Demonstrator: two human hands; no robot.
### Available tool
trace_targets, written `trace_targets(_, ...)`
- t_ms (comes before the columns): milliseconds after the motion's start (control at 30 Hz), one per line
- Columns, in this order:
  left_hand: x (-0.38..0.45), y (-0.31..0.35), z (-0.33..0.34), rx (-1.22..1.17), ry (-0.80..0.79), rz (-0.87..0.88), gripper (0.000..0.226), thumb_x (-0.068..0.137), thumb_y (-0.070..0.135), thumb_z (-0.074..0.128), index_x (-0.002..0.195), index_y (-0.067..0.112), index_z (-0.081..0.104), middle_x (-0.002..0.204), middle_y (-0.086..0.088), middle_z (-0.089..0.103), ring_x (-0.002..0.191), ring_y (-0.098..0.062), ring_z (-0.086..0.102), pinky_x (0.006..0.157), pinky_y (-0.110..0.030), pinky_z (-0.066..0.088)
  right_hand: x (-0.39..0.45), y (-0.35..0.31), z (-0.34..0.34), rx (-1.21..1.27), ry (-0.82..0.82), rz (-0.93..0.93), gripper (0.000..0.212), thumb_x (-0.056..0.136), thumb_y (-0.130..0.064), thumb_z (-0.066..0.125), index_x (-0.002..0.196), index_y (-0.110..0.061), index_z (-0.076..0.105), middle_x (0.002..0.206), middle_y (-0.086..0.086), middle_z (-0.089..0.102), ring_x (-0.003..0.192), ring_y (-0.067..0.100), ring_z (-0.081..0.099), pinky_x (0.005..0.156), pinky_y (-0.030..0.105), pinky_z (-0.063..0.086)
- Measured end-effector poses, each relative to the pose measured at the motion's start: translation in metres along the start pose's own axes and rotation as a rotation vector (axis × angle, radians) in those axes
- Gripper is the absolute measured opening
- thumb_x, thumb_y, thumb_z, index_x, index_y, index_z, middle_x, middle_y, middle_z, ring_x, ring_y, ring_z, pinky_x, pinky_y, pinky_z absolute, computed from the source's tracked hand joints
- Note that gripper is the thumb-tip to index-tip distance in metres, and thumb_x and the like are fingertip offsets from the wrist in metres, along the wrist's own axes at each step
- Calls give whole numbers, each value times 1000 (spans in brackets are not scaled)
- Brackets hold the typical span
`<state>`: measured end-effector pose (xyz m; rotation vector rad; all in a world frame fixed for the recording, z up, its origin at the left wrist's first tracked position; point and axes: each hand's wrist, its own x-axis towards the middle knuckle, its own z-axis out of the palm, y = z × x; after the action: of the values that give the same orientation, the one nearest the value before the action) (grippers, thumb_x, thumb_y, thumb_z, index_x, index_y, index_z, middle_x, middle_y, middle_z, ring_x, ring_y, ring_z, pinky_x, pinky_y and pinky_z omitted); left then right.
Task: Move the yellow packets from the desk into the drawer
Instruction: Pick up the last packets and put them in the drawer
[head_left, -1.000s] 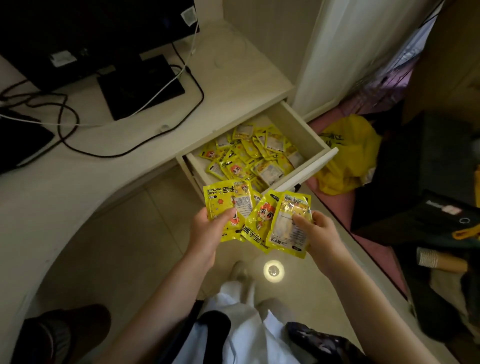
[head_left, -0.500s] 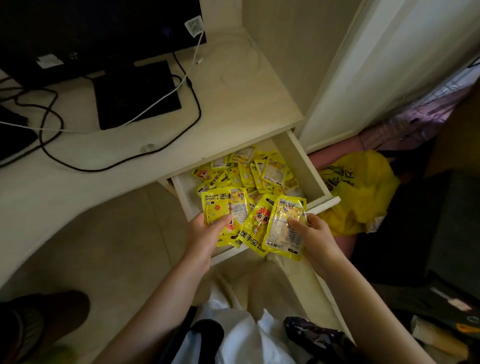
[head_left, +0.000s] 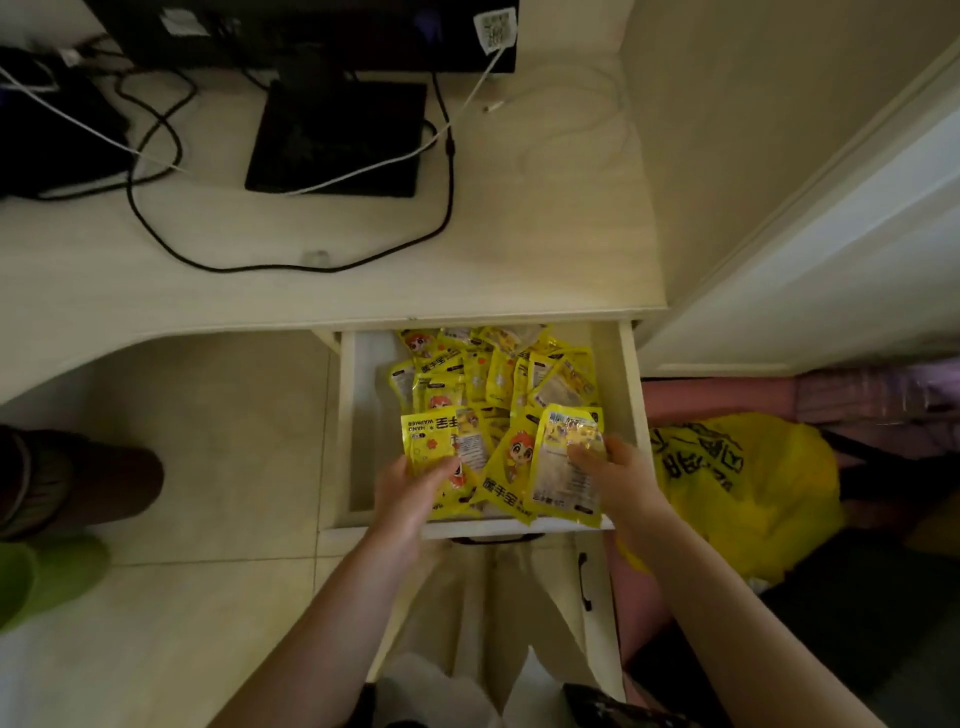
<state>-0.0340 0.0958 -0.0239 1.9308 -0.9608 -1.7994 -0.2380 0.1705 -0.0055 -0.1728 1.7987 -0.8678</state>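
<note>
A fan of yellow packets (head_left: 501, 467) with a cartoon face hangs over the front part of the open drawer (head_left: 358, 415). My left hand (head_left: 410, 493) grips the fan's left side, thumb on top. My right hand (head_left: 613, 475) pinches the rightmost packet (head_left: 563, 467) of the fan. Several more yellow packets (head_left: 493, 371) lie heaped at the back of the drawer. No packets show on the pale desk (head_left: 519, 249).
A black monitor stand (head_left: 337, 135) and black and white cables (head_left: 447, 171) lie on the desk. A yellow plastic bag (head_left: 748, 483) sits on the floor right of the drawer. A lower drawer with a dark handle (head_left: 584, 582) is below. Shoes (head_left: 78, 478) stand at left.
Both hands have carried the fan of packets forward from in front of the drawer to over its front part. The view has shifted to look straight down.
</note>
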Motion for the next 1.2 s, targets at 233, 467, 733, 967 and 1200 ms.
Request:
trace_targets(233, 48, 2, 5, 106, 5, -27, 21, 78, 23, 75, 98, 21, 70, 96, 0, 72, 92, -17, 65, 84, -32, 46, 59, -3, 26, -91, -57, -15, 17, 96, -17, 52, 110, -12, 61, 105, 10, 67, 97, 26, 65, 74, 34, 54)
trace_targets(467, 87, -13, -3, 276, 60, -6, 18, 80, 22, 73, 97, 18, 70, 82, 0, 70, 84, -21, 65, 69, -28, 46, 108, 7, 43, -392, -86, -44, 19, 97, -27, 49, 108, -14, 58, 80, -2, 54, 70, 11, 50, 61, 26, 41)
trace_targets(733, 96, -28, -29, 584, 268, 13, 38, 86, -1, 50, 123, 7, 51, 126, -14, 58, 113, -34, 55, 84, -33, 41, 116, 18, 15, -577, -53, 46, 25, 95, -20, 51, 115, -10, 61, 110, 14, 65, 88, 26, 62, 76, 38, 53)
trace_targets(967, 78, -27, -29, 634, 262, 86, 34, 88, 9, 57, 121, 5, 54, 126, -15, 59, 115, -33, 55, 85, -31, 41, 103, 24, -4, -634, -29, 59, 21, 93, -23, 53, 94, -8, 67, 100, 14, 67, 99, 32, 62, 92, 44, 51)
trace_targets(1200, 51, -30, -37, 568, 271, 238, 19, 88, 7, 57, 105, 10, 63, 103, -6, 69, 96, -21, 62, 80, -26, 44, 66, 20, -5, -691, -20, -84, 20, 92, -15, 41, 92, -13, 61, 87, 9, 63, 77, 26, 58, 63, 29, 44)
